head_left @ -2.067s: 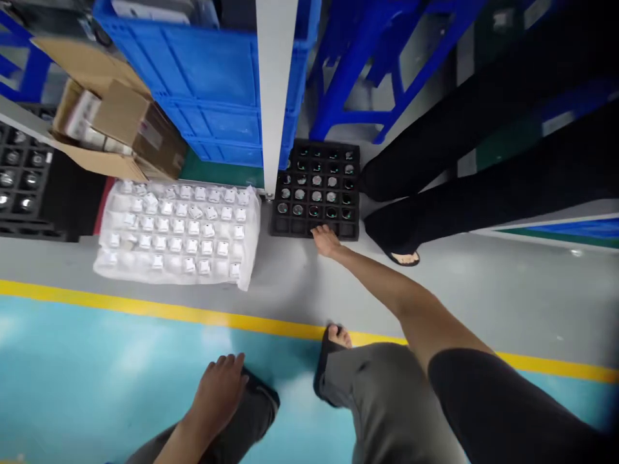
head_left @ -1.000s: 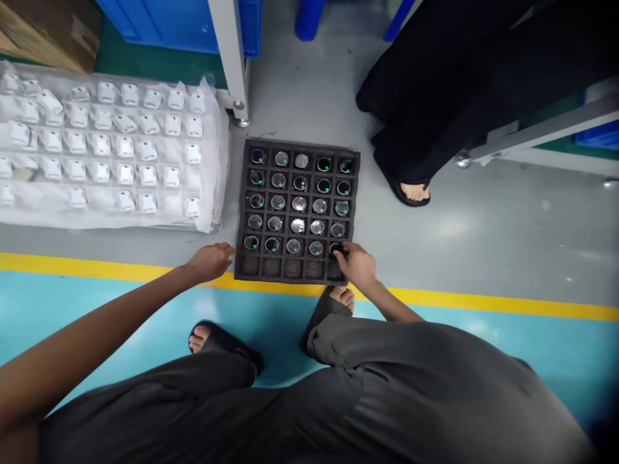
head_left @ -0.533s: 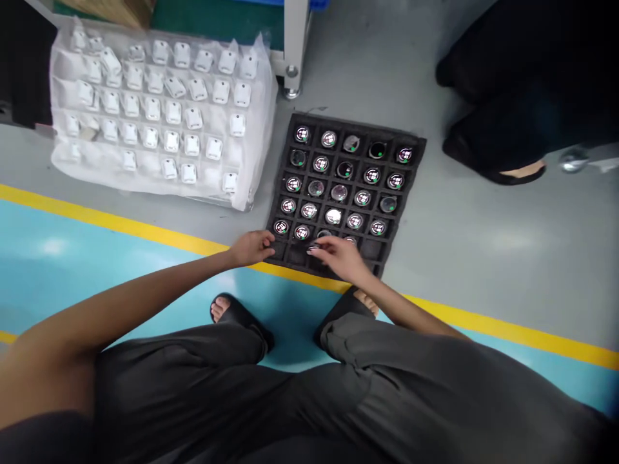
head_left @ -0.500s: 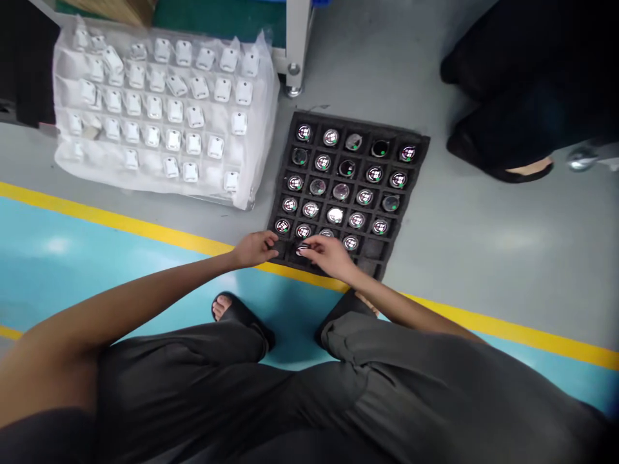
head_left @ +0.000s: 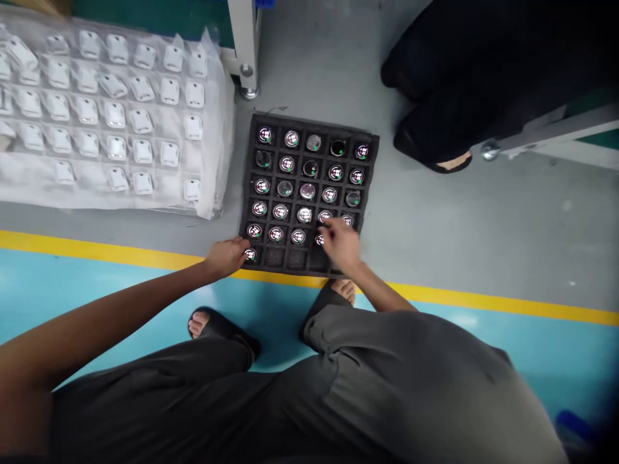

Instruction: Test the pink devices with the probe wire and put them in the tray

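On the floor lies a black foam tray divided into square cells. Most cells hold round watch faces, many lit and several dark, with small green dots on them. My left hand is at the tray's near left corner, fingers closed at its edge beside a lit watch face in the corner cell; what they grip is hidden. Over the near right part of the tray is my right hand, fingers bent down by a lit watch face. Motion smears those fingers, and whether they hold anything does not show.
Left of the tray, a translucent plastic tray carries many white rounded pieces. A bench leg stands behind. Another person's dark-shod feet are at the right. A yellow line crosses the floor near my feet.
A lit watch face now sits in the near left corner cell. My left hand has closed at that corner; my right hand has moved right across the tray. The view has shifted right.
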A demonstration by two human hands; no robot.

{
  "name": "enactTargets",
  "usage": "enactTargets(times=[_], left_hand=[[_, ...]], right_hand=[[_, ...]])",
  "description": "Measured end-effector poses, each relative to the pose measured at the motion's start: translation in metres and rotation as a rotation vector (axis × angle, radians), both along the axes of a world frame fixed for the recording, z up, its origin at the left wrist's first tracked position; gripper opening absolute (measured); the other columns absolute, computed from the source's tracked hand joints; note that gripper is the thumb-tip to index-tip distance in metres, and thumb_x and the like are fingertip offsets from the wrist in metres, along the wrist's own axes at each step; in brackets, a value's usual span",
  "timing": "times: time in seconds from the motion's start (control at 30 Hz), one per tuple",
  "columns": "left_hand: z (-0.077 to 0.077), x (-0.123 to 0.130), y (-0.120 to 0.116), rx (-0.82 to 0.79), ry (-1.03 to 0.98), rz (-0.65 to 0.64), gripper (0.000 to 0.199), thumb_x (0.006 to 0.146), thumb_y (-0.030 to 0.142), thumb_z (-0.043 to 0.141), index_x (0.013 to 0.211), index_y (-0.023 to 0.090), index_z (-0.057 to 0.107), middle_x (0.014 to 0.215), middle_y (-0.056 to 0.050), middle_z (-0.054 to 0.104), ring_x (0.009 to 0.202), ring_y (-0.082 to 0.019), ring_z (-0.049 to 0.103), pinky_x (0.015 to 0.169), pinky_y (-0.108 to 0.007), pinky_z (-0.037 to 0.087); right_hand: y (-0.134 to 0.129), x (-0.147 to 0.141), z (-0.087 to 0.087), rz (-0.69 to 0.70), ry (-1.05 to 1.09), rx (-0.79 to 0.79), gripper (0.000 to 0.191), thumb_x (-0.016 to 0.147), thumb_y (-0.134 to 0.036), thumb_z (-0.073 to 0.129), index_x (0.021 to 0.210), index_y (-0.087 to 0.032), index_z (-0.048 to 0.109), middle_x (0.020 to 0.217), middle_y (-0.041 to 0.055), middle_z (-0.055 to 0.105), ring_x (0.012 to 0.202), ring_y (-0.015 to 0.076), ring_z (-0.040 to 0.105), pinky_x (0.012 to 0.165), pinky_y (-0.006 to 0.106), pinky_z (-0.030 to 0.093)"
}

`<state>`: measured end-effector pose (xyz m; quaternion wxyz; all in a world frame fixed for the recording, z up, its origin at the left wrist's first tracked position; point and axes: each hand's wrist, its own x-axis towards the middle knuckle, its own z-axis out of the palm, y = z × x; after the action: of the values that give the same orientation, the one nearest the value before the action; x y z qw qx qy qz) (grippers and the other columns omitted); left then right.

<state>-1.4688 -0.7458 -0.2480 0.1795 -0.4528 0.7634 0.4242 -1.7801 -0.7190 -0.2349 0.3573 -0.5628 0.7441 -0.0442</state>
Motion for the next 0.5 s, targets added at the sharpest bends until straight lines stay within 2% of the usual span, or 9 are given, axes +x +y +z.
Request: enactTargets(times=[0.03,0.1,0.2,0.27,0.33,0.37,0.43,0.47,0.5], left_hand=[[-0.001,0.001,-0.001,0.000,0.007,-0.019,0.023,0.096,0.027,0.052,0.111,0.019,0.067,0.117,-0.011,0.070,0.099,-0.027,0.071,0.085,-0.037,0.053],[-0.002,0.003,-0.004,0.002,0.019,-0.046,0.024,0.097,0.029,0.051,0.114,0.020,0.066,0.118,-0.009,0.070,0.101,-0.025,0.070,0.087,-0.035,0.053],[0.000,0.008,-0.009,-0.003,0.010,-0.049,0.027,0.099,0.030,0.051,0.120,0.021,0.064,0.122,-0.008,0.070,0.104,-0.024,0.069,0.088,-0.034,0.052],[0.004,0.011,-0.011,-0.015,-0.015,-0.028,0.028,0.099,0.030,0.051,0.123,0.020,0.063,0.124,-0.008,0.069,0.103,-0.024,0.070,0.087,-0.034,0.052],[0.008,0.012,-0.011,-0.027,-0.039,0.002,0.029,0.100,0.030,0.051,0.124,0.020,0.063,0.122,-0.008,0.070,0.102,-0.024,0.070,0.086,-0.034,0.051],[0.011,0.012,-0.010,-0.032,-0.048,0.017,0.030,0.100,0.031,0.051,0.125,0.020,0.063,0.122,-0.008,0.070,0.102,-0.024,0.070,0.086,-0.033,0.051],[0.015,0.009,-0.008,-0.040,-0.043,0.030,0.030,0.100,0.031,0.051,0.126,0.021,0.062,0.123,-0.007,0.069,0.103,-0.023,0.070,0.086,-0.032,0.051],[0.017,0.007,-0.006,-0.044,-0.029,0.025,0.030,0.100,0.031,0.050,0.126,0.021,0.062,0.125,-0.007,0.068,0.104,-0.023,0.070,0.087,-0.032,0.051],[0.019,0.004,-0.005,-0.045,-0.008,0.012,0.031,0.100,0.030,0.050,0.127,0.021,0.062,0.126,-0.008,0.068,0.105,-0.023,0.069,0.087,-0.033,0.051]], right_hand=[[-0.005,-0.021,0.001,-0.056,0.162,-0.013,0.041,0.097,-0.031,0.050,0.130,-0.011,0.063,0.131,0.0218,0.066,0.112,0.0330,0.065,0.101,0.047,0.050],[-0.012,-0.054,-0.004,-0.101,0.329,-0.001,0.044,0.093,-0.032,0.054,0.130,-0.010,0.063,0.127,0.0229,0.068,0.108,0.0348,0.066,0.096,0.048,0.051],[-0.018,-0.079,-0.016,-0.145,0.319,-0.003,0.043,0.085,-0.034,0.065,0.122,-0.012,0.068,0.117,0.0195,0.073,0.101,0.0335,0.068,0.092,0.048,0.053],[-0.016,-0.085,-0.019,-0.235,0.258,0.001,0.039,0.080,-0.037,0.071,0.109,-0.011,0.072,0.101,0.0160,0.076,0.089,0.0305,0.070,0.085,0.046,0.056],[-0.012,-0.078,-0.017,-0.312,0.159,0.019,0.038,0.081,-0.042,0.071,0.101,-0.011,0.073,0.087,0.0123,0.075,0.075,0.0261,0.070,0.074,0.042,0.058],[-0.008,-0.069,-0.015,-0.296,0.079,0.035,0.040,0.084,-0.046,0.068,0.101,-0.010,0.073,0.084,0.0114,0.075,0.070,0.0241,0.069,0.068,0.039,0.058],[0.001,-0.035,-0.012,-0.161,-0.126,0.074,0.044,0.091,-0.051,0.062,0.107,-0.011,0.072,0.085,0.0101,0.076,0.067,0.0212,0.069,0.061,0.034,0.057],[0.006,-0.012,-0.012,-0.010,-0.230,0.115,0.043,0.094,-0.051,0.059,0.108,-0.012,0.072,0.085,0.0095,0.076,0.068,0.0204,0.070,0.061,0.033,0.057],[0.011,0.013,-0.013,0.069,-0.277,0.136,0.037,0.092,-0.050,0.065,0.102,-0.015,0.075,0.083,0.0066,0.076,0.069,0.0192,0.070,0.063,0.031,0.056]])
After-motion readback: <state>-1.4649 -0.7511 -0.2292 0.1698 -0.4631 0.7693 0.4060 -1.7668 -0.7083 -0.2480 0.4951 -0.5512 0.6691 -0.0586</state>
